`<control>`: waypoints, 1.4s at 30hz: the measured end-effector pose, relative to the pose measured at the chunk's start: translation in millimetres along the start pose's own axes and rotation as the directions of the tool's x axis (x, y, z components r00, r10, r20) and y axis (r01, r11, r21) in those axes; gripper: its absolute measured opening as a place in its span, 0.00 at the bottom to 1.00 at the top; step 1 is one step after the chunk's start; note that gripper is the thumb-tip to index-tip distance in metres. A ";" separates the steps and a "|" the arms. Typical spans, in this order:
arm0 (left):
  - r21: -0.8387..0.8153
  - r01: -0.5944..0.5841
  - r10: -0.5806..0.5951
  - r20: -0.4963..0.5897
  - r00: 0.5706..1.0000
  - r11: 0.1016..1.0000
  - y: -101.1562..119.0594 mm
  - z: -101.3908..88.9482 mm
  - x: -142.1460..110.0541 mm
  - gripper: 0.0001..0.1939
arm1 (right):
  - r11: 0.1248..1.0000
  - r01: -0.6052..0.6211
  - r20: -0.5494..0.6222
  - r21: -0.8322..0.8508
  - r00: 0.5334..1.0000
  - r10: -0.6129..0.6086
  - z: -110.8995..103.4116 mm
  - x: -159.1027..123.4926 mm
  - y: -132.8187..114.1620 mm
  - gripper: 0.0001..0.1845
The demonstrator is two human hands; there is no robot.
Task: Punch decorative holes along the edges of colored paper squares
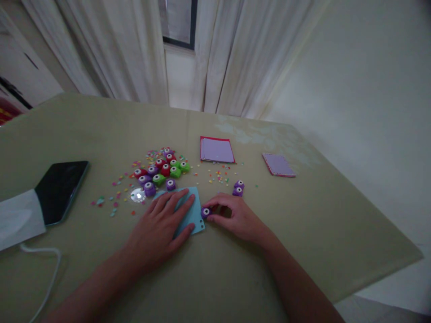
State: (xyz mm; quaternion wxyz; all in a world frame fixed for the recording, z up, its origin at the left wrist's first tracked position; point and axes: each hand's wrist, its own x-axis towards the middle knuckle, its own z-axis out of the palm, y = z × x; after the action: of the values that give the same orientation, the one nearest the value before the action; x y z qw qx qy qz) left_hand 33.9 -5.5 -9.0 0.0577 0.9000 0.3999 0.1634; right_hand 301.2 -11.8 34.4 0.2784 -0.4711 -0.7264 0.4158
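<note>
A light blue sheet of paper (189, 220) lies on the table with a few small punched holes near its lower right corner. My left hand (164, 215) rests on the sheet, fingers spread and flat. At the sheet's right edge, a small purple craft punch (206, 212) with a star mark on its white top is pinched between the thumb and fingers of my right hand (237, 215). Whether the paper is inside the punch's slot I cannot tell. Just beyond the right hand are two more purple punches (238, 188), close together.
Several red, green and purple punches (164, 169) form a heap beyond my left hand, among coloured confetti (116, 204). A stack of lilac and red paper (217, 150) lies farther back, a smaller lilac stack (279, 165) to the right. A phone (62, 188) and white cable (55, 269) are left.
</note>
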 end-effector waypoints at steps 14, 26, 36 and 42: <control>-0.023 0.010 -0.010 -0.018 1.000 1.000 0.7 -0.4 0.7 0.31 | 0.999 -0.046 -0.017 -0.009 0.999 0.045 2.2 0.2 1.6 0.12; -0.039 0.004 -0.004 -0.001 1.000 0.999 -1.4 0.3 1.2 0.31 | 1.000 -0.010 -0.002 0.002 1.000 0.010 -1.3 0.9 0.5 0.11; -0.061 0.011 -0.012 -0.014 1.000 0.998 -0.3 0.2 1.6 0.31 | 1.000 -0.018 -0.017 0.000 1.000 0.018 0.1 1.7 1.4 0.11; -0.052 0.003 -0.004 -0.018 1.000 0.999 -1.3 1.5 0.9 0.31 | 0.999 -0.036 -0.028 0.013 0.999 0.036 -0.3 1.2 -0.5 0.12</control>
State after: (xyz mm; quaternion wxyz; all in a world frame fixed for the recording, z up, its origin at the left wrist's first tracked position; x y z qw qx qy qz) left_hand 34.1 -3.9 -10.5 0.0778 0.8959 0.3977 0.1820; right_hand 300.8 -10.7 35.0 0.2840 -0.4881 -0.7113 0.4186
